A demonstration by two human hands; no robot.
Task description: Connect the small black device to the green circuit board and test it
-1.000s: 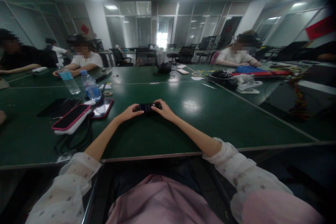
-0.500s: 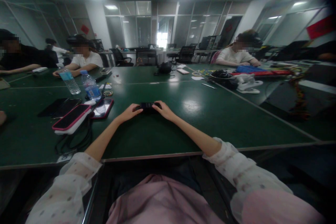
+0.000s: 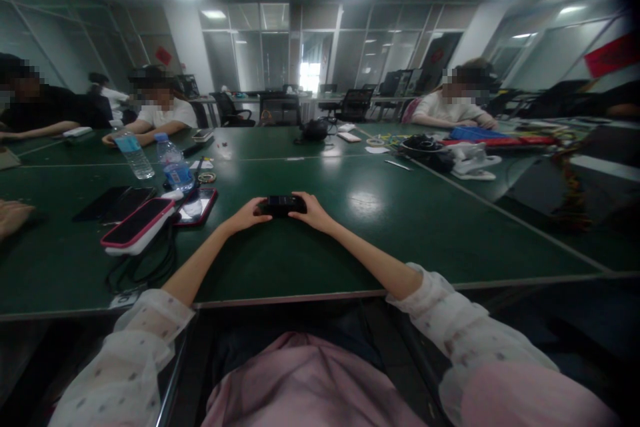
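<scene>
Black device [image 3: 283, 205] near frame center; my left hand [image 3: 248, 215] clamps its left end, my right hand [image 3: 312, 212] its right. Pink-edged phone [image 3: 137, 221] lies left of frame center.

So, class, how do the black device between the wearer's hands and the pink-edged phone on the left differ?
The black device is held by the left hand and right hand; the pink-edged phone lies untouched on a white object. The device's long side runs across the view, while the phone's slants. The device looks black; the phone has a pink edge. Both have dark faces.
</scene>
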